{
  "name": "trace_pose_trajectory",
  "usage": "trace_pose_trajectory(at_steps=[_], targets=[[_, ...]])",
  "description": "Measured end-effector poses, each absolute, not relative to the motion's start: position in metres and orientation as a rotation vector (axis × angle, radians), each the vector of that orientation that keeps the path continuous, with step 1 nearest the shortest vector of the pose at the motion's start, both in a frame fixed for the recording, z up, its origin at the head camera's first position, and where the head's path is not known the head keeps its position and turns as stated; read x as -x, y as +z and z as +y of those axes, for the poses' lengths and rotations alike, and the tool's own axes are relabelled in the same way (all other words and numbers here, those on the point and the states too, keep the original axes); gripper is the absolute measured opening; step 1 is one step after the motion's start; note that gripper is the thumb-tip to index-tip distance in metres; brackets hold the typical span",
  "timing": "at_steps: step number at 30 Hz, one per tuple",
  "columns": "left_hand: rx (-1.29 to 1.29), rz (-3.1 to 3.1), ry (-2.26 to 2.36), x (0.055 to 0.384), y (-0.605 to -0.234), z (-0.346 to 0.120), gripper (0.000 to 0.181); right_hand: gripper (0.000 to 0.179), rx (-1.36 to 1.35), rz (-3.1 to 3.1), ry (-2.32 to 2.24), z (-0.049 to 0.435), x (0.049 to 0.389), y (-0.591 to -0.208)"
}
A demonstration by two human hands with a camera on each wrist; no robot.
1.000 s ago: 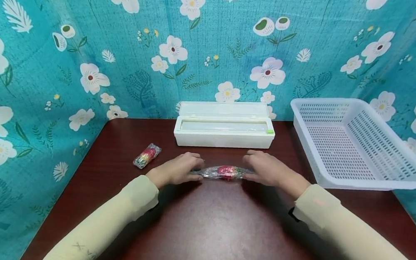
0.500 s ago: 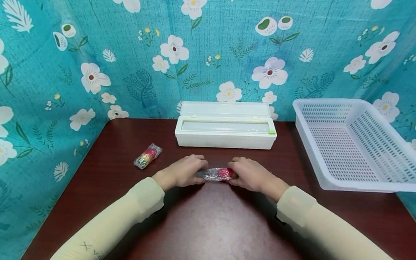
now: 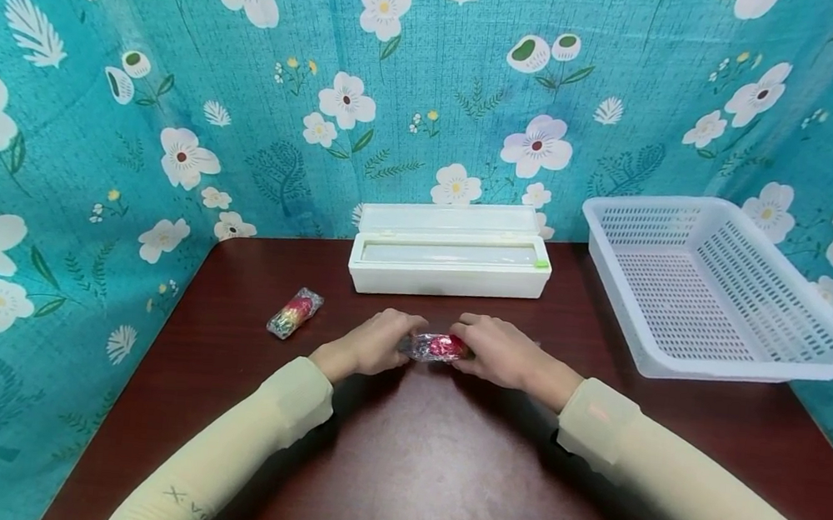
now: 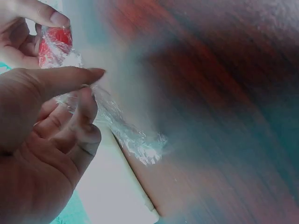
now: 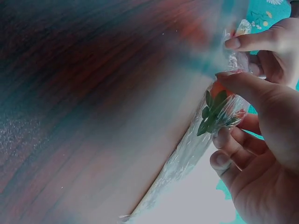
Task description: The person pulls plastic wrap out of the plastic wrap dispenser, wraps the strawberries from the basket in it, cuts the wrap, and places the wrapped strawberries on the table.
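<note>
A red fruit with green leaves, seemingly a strawberry, is wrapped in cling film just above or on the table. My left hand pinches the film between thumb and forefinger; in the left wrist view a crumpled film tail sticks out beyond the fingers. Gripping the wrapped strawberry at its leafy end is my right hand. In the right wrist view the leaves show through the film, and a long loose film end trails past the fingers. A second wrapped red and yellow bundle lies to the left.
Behind the hands stands a white cling film box, its clear lid raised. A white perforated basket sits at the right on the dark red table. Flowered blue cloth hangs around the back and sides.
My right hand has moved left, closer to the left hand, and now covers more of the strawberry. The left hand has shifted slightly right. The second bundle stays put.
</note>
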State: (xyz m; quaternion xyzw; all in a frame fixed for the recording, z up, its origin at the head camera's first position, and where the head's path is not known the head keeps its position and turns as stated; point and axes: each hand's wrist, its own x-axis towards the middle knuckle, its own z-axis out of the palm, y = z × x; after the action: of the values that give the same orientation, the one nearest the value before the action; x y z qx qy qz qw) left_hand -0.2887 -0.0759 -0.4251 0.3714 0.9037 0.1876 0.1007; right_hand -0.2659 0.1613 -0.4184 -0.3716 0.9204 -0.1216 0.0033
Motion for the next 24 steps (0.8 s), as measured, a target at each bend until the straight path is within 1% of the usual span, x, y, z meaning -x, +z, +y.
trace_pose_trajectory(at_steps=[4,8,15,17,24], targets=[[-1.082,2.642,0.672,0.289,-0.425,-0.078,0.055,0.031,1.172,2.896,-0.401,0.160,0.264,-0.417],[-1.125,2.605,0.799,0.288,-0.427,-0.078,0.055,0.034,1.220,2.911,-0.456,0.162,0.261,-0.414],[-1.182,2.510,1.032,0.285,-0.426,-0.076,0.045,0.040,1.268,2.944,-0.570,0.168,0.255,-0.409],[-1.167,2.467,1.111,0.283,-0.425,-0.076,0.045,0.043,1.267,2.967,-0.583,0.170,0.255,-0.408],[-1.049,2.372,1.298,0.279,-0.421,-0.074,0.059,0.046,1.279,3.020,-0.556,0.173,0.254,-0.407]])
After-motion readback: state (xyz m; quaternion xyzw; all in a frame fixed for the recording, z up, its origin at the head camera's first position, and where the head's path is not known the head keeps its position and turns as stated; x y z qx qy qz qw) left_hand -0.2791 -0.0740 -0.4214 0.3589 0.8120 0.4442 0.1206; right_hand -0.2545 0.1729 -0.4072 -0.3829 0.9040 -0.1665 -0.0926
